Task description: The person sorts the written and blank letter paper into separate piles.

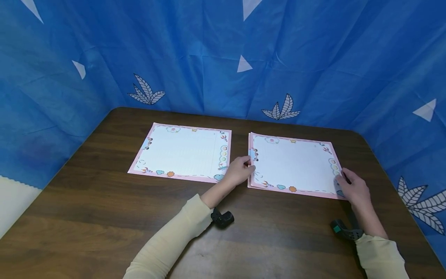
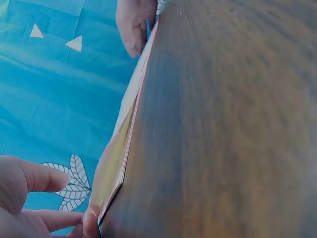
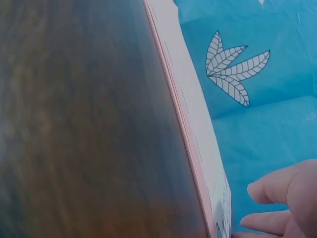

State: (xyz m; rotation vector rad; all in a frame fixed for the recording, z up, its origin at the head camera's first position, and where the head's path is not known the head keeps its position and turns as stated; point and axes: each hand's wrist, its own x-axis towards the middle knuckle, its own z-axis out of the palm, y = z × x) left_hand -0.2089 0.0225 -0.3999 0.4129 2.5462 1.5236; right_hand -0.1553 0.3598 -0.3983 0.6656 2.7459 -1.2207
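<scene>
Two sets of white paper sheets with pink, cartoon-decorated borders lie side by side on the table. At the left edge of the right paper stack [image 1: 292, 164], my left hand [image 1: 238, 170] touches the sheets with its fingertips. My right hand [image 1: 353, 188] is at the opposite edge, fingers extended along the border. In the left wrist view, one fingertip meets the stack's corner, and a gap shows between the upper sheet [image 2: 111, 161] and those beneath. Several layers show along the stack's edge [image 3: 185, 134] in the right wrist view, where the right fingers look fairly straight.
Left of the stack lies the other bordered paper [image 1: 184, 153], partly behind my left hand. Both rest on a dark brown wooden table [image 1: 104, 217]. A blue curtain [image 1: 216, 58] with white leaf and triangle prints hangs close behind the table and along its sides.
</scene>
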